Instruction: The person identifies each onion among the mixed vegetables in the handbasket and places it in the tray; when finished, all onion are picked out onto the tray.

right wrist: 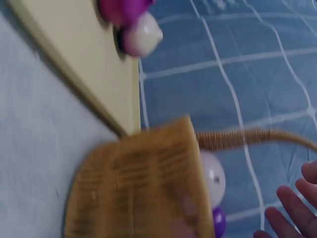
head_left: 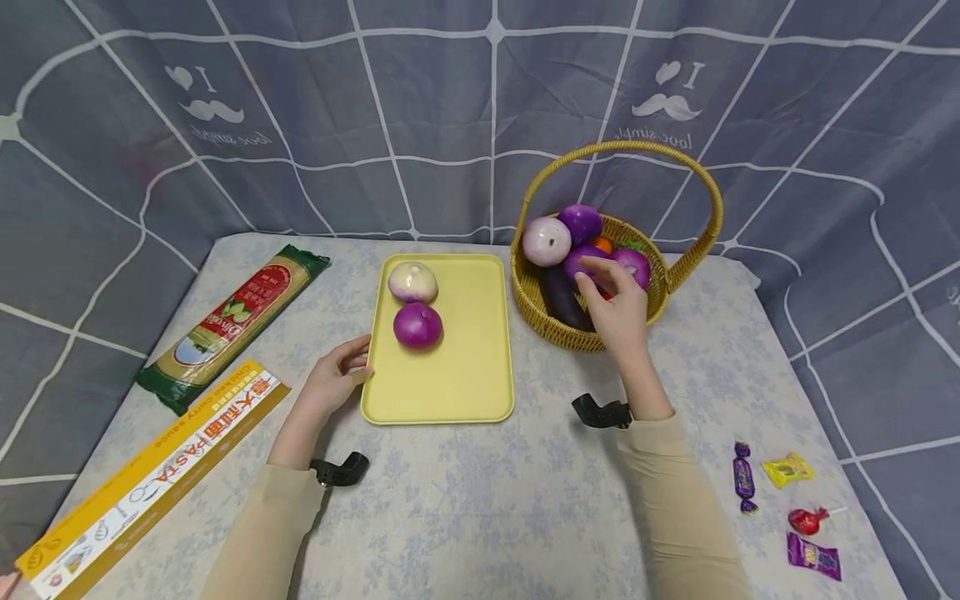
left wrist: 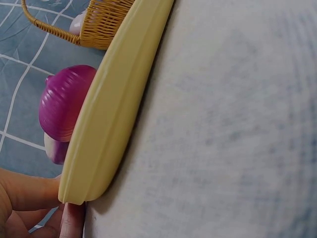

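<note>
The left hand (head_left: 336,377) pinches the near-left edge of the yellow tray (head_left: 472,383) on the worktop (head_left: 487,500); two onions sit on it, one purple (head_left: 417,325), one pale (head_left: 412,282). The right hand (head_left: 617,307), fingers loosely spread, touches a purple onion (head_left: 581,260) in the wicker basket (head_left: 540,312), which holds four onions. Four candies (head_left: 787,500) lie right.

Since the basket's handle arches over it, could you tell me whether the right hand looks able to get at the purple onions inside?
Probably yes. The right hand is already over the basket rim, fingers spread at a purple onion. The handle arches well above and behind it, leaving the front open.
</note>
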Available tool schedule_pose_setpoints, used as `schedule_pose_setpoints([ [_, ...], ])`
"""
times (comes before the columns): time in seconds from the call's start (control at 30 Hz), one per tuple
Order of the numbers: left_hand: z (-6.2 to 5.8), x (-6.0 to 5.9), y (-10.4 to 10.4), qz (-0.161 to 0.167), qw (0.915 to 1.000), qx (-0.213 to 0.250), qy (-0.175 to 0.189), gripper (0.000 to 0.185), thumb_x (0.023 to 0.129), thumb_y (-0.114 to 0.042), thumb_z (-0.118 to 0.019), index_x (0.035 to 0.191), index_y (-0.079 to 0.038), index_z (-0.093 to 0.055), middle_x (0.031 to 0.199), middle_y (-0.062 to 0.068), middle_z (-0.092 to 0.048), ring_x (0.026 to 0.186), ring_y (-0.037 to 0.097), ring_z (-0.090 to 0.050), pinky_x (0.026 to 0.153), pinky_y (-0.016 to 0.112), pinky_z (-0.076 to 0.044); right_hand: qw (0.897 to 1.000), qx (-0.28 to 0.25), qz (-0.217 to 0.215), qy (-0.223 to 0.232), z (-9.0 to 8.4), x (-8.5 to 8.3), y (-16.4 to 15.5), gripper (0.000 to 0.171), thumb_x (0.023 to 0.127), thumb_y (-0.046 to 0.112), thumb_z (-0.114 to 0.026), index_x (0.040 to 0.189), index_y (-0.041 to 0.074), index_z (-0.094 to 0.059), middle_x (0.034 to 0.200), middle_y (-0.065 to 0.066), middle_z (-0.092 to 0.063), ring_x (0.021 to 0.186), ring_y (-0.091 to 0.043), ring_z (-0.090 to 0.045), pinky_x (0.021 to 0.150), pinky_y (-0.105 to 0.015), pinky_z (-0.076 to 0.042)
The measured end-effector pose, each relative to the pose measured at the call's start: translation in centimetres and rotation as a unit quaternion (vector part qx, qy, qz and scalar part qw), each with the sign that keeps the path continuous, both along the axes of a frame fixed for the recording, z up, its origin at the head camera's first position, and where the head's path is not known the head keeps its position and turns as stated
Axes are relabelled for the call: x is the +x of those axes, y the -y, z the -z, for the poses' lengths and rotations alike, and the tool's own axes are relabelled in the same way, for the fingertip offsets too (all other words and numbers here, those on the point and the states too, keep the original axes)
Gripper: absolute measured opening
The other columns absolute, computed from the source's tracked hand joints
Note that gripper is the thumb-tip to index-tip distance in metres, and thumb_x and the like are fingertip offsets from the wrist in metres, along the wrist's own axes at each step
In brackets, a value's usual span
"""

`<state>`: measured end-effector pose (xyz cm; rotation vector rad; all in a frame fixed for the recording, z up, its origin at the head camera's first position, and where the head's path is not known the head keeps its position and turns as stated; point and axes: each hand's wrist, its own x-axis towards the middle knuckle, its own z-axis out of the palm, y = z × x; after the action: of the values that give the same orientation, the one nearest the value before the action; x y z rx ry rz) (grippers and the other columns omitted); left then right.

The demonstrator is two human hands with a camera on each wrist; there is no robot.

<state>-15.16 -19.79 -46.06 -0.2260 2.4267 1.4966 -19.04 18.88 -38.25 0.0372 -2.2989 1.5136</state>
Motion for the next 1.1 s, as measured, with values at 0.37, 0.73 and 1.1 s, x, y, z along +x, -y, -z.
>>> schedule_pose_setpoints([
  [0.37,0.1,0.0,0.0,-0.001,1.0000,-0.003,0.005,0.059,0.098,-0.004,-0.055,0.153,-0.010,-0.035,0.147,0.017,-0.047,0.128,0.032,-0.049,0.088,0.022,-0.048,0.995,0.010,0.087,0.055,0.3,-1.1,-3.8,0.043,0.091,0.023,-0.071,0.129,0.005,-0.062,0.134,-0.013,-0.057,0.122,-0.027,-0.053,0.107,-0.043,-0.043],
  [0.73,0.2,0.0,0.1,-0.001,1.0000,0.000,-0.002,0.059,0.097,-0.004,-0.056,0.153,-0.010,-0.036,0.146,0.018,-0.048,0.127,0.032,-0.049,0.081,0.013,-0.046,0.987,0.062,0.105,0.109,1.5,-2.6,-5.3,0.063,0.088,0.024,-0.073,0.143,0.007,-0.049,0.151,-0.016,-0.043,0.139,-0.034,-0.042,0.115,-0.049,-0.034],
  [1.1,0.2,-0.1,0.1,-0.003,1.0000,0.002,0.005,0.059,0.098,-0.004,-0.056,0.153,-0.010,-0.036,0.147,0.017,-0.047,0.127,0.031,-0.049,0.081,0.014,-0.046,0.978,0.086,0.096,0.167,1.7,-3.6,-5.6,0.082,0.088,0.025,-0.074,0.153,0.004,-0.028,0.157,-0.020,-0.030,0.144,-0.036,-0.032,0.120,-0.049,-0.026],
])
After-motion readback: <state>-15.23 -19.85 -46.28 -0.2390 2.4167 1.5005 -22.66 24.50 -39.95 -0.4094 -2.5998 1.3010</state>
